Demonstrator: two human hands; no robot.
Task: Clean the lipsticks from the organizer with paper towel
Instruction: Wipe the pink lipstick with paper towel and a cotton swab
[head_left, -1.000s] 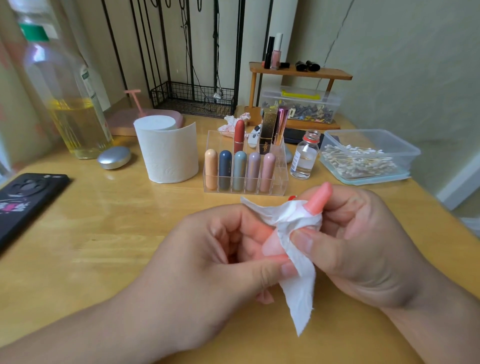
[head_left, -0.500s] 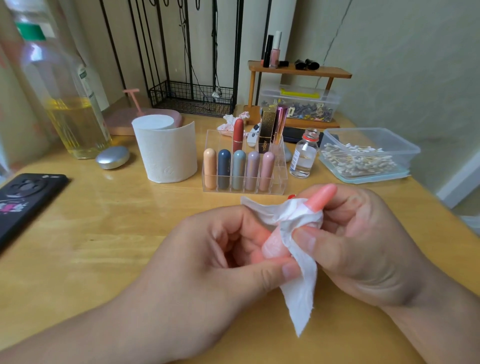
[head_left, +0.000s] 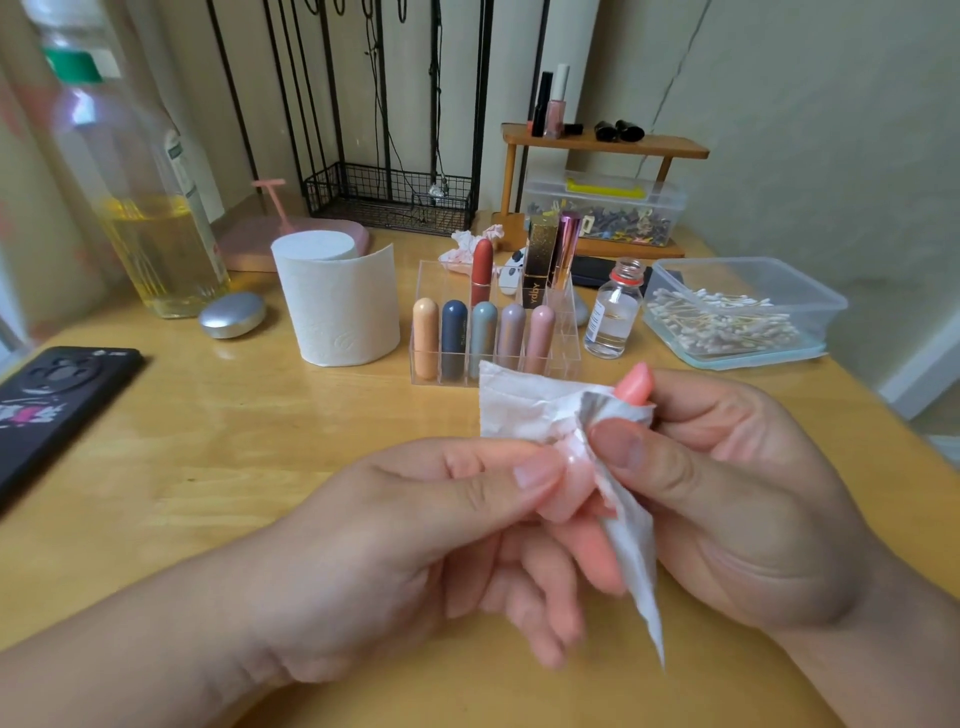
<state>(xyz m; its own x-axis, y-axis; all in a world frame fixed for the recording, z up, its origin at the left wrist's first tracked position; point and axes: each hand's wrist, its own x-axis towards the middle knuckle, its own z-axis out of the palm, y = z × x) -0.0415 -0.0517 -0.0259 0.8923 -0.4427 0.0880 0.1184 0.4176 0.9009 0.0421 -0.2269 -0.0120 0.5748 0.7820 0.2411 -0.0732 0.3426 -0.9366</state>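
Both hands meet over the table (head_left: 208, 441). The left hand (head_left: 415, 545) pinches the lower end of a pink lipstick (head_left: 635, 384) between thumb and fingers. The right hand (head_left: 727, 493) pinches a paper towel (head_left: 524, 410) round its upper part, and the rounded tip shows above. Behind them, an organizer (head_left: 439, 273) holds an upright row of lipsticks (head_left: 483, 338). A roll (head_left: 337, 306) stands just left of it, with a vial (head_left: 615, 312) and a box of swabs (head_left: 737, 312) to its right.
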